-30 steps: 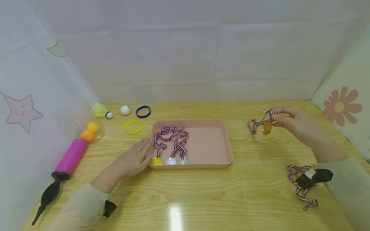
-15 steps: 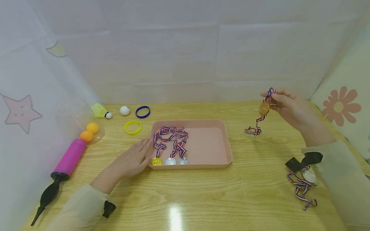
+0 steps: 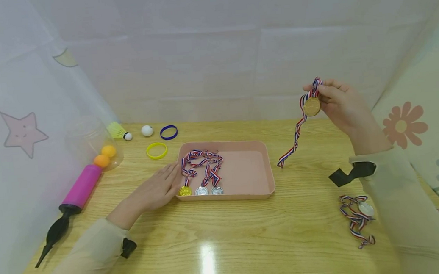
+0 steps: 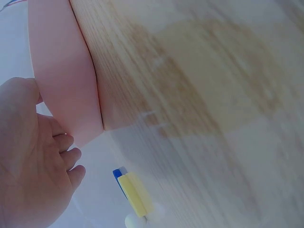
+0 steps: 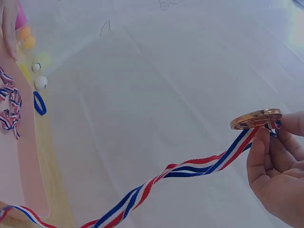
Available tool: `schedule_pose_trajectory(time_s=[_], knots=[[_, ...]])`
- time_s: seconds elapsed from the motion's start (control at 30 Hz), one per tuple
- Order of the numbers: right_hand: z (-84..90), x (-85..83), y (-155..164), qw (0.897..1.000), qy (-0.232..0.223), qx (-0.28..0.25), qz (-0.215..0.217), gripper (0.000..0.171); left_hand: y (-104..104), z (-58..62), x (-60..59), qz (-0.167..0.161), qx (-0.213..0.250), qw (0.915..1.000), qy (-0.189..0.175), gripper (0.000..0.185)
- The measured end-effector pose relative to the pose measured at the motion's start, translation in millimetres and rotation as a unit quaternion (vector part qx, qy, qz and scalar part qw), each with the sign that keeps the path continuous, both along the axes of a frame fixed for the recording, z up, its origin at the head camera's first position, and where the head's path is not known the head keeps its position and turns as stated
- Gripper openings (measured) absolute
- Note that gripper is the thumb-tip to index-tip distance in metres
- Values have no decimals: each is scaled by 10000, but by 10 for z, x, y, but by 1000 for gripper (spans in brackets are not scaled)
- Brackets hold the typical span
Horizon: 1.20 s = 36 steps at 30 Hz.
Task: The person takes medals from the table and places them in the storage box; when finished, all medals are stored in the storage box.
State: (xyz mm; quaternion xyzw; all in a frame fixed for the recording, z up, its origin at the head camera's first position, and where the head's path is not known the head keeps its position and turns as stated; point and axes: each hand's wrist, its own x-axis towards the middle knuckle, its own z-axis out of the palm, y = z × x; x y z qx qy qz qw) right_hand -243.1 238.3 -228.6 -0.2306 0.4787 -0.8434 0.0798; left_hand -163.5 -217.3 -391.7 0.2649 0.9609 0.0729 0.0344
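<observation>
- Three medals [image 3: 202, 191] lie in the pink tray [image 3: 244, 169]'s left half; its right half is bare.
- Right hand [image 3: 337, 103] pinches one gold medal [image 3: 311, 106], raised right of the tray.
- Left hand [image 3: 158, 190] rests flat, fingers straight, against the tray's left edge.

No readable text, labels, brand names, numbers or signs appear in any view. The faces of the medals are too small and blurred to make out any lettering.
</observation>
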Motion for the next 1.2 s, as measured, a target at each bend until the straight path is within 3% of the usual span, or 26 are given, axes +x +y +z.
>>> schedule_pose_trajectory(time_s=[0.3, 0.63, 0.9, 1.2], knots=[[229, -20, -358, 9996, 187, -20, 223, 12, -12, 14, 19, -18, 44, 10000, 20, 59], [163, -142, -865, 9969, 239, 680, 301, 11, -8, 26, 32, 25, 37, 10000, -18, 60], [76, -252, -1205, 9894, 416, 1386, 84, 13, -5, 9, 28, 34, 30, 10000, -28, 60], [165, -274, -1352, 9926, 349, 1164, -72, 11, 15, 4, 19, 18, 26, 10000, 8, 61]])
